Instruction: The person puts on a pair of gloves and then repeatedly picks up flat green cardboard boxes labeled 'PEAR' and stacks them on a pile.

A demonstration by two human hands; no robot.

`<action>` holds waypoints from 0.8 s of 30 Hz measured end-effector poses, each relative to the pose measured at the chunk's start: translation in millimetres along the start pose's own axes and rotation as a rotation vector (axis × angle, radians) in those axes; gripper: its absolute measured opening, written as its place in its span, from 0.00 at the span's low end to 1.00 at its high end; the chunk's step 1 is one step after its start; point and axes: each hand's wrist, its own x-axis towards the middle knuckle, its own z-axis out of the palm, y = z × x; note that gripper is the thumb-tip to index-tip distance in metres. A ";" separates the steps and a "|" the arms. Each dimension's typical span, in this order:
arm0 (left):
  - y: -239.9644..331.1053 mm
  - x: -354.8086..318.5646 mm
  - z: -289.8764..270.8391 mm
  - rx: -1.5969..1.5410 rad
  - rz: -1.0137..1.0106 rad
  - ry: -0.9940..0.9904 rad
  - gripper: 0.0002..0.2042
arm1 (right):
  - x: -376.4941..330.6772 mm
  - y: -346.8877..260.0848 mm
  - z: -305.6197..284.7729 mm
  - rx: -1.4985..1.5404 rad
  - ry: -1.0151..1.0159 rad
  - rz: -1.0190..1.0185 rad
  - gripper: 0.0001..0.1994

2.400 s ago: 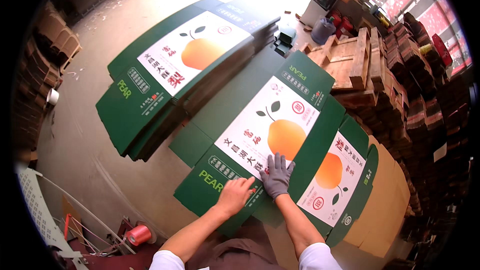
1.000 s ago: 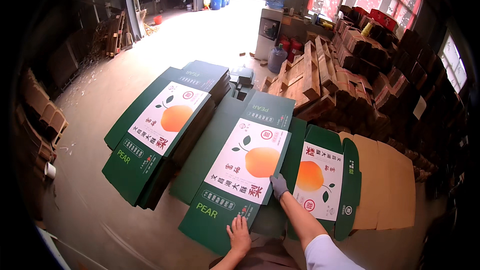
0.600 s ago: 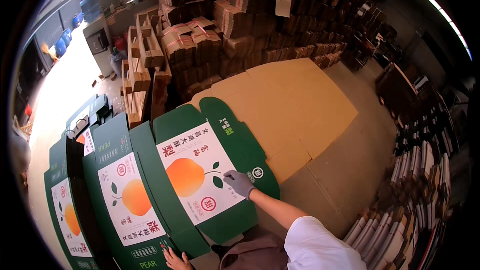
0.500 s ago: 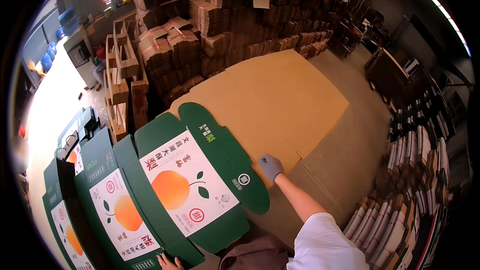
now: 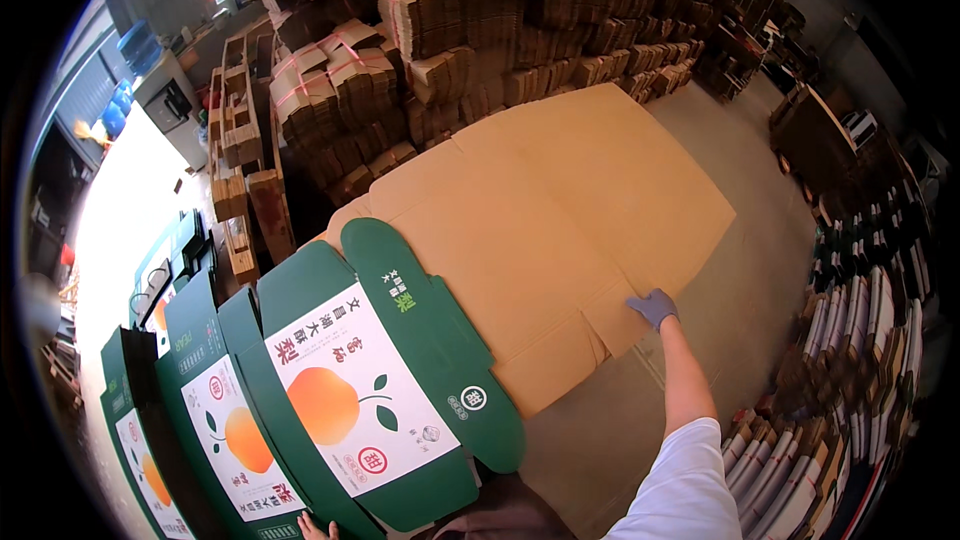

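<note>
Stretches the right arm out under a white sleeve (image 5: 680,470), with the grey-gloved right hand (image 5: 656,309) at the near right edge of a large brown cardboard sheet (image 5: 540,195). Overlaps that edge with the fingertips; cannot tell a firm pinch from a loose touch. Keeps the bare left hand (image 5: 317,527) at the near left, on the near part of the green printed cardboard (image 5: 415,340), a few fingers in view and slightly apart. Cannot tell more of it, for the cut of the lower border.

Shows on the green cardboard two white panels with orange fruit and dark leaves, the right one larger in view, and a rounded green flap along the right side. Borders the brown sheet with that flap, brown to the right and farther off. To the left of both, near, a stack of green printed cardboard (image 5: 148,440). On the far side, tall piles of tied brown cardboard (image 5: 335,85) and, left of them, wooden pallets (image 5: 240,125). To the right, past bare floor (image 5: 750,190), rows of standing bundles (image 5: 845,330).
</note>
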 end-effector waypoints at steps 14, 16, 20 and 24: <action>7.4 -14.9 20.2 -0.176 -0.082 0.067 0.36 | -264.8 -141.5 -232.9 0.217 0.189 -0.569 0.12; 8.2 -15.6 15.8 -0.190 -0.074 0.092 0.36 | -354.7 -183.2 -278.6 0.254 0.262 -0.643 0.11; 11.5 -20.3 3.5 -0.186 -0.063 0.121 0.36 | -515.2 -260.0 -298.1 0.001 0.301 -0.887 0.10; 47.3 -24.4 -52.8 -0.554 0.148 0.134 0.26 | -613.9 -351.0 -194.4 -0.424 0.335 -1.379 0.08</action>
